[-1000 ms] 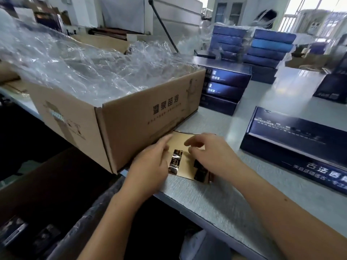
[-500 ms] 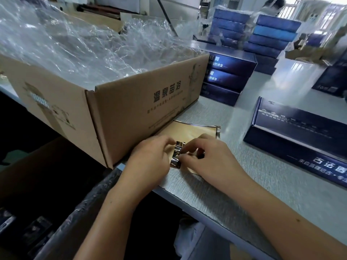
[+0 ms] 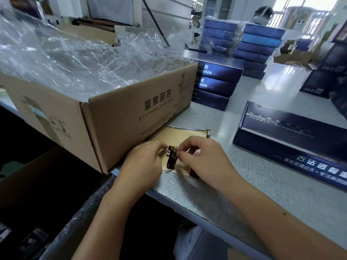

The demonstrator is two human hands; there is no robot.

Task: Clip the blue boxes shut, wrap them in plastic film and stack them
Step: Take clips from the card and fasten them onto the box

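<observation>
Left hand [image 3: 144, 162] and right hand [image 3: 202, 160] meeting over tan card [image 3: 187, 134] at near edge of desk [image 3: 281, 194]. Both grips narrow, fingertips pinching small dark clip [image 3: 171, 158] with gold markings, its lower end resting on card. Open cardboard carton [image 3: 112, 119] sitting just left of card, brimming with crumpled plastic film [image 3: 75, 59]. Blue box [image 3: 293, 136] lying flat on desk, right of hands. Stack of three blue boxes [image 3: 216, 81] standing beside carton's far corner; taller stacks [image 3: 259, 44] rising farther back.
</observation>
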